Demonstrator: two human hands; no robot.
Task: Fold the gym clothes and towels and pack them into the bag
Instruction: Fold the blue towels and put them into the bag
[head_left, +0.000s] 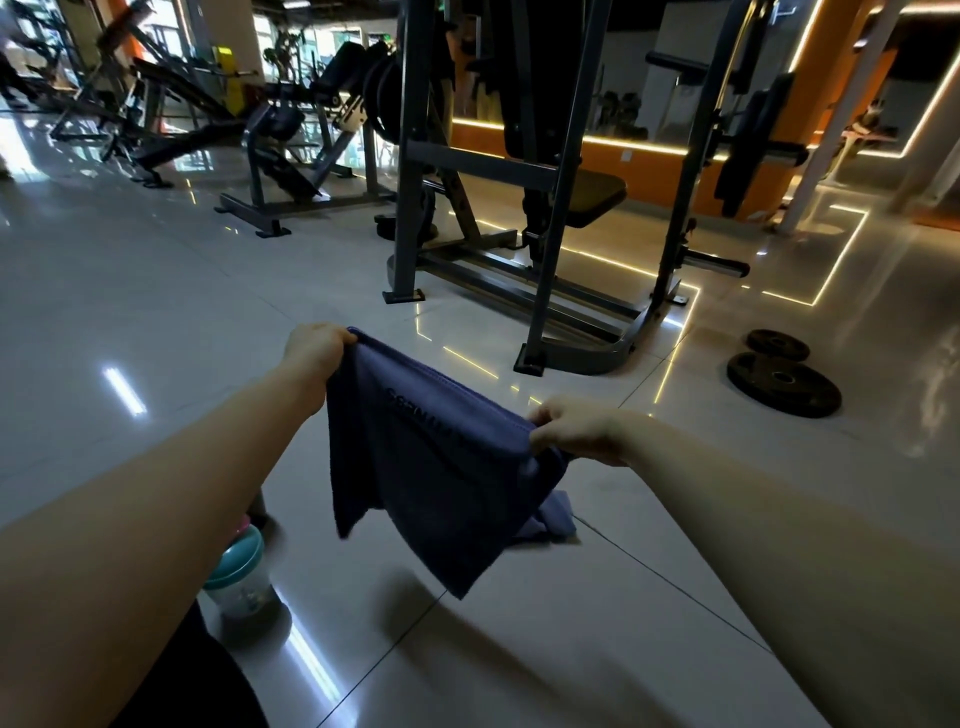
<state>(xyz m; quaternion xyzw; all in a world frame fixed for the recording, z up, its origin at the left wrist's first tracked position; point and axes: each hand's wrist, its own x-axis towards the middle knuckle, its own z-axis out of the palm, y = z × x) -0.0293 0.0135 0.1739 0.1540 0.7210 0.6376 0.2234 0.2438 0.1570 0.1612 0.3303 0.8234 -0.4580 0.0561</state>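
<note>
I've got the navy towel (431, 467) hanging above the tiled floor (156, 291), my left hand (314, 353) curled round one top corner and my right hand (576, 431) pinching the other. I judge folding has barely started. The bluish scrap below may be its own tail. No bag shows, so packing is all left.

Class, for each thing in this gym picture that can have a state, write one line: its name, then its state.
towel, held up off the floor, hanging loose between both hands.
left hand, grips one top corner of the towel.
right hand, grips the other top corner.
bottle, upright on the floor, lid on.
weight plates, lying flat on the floor.
</note>
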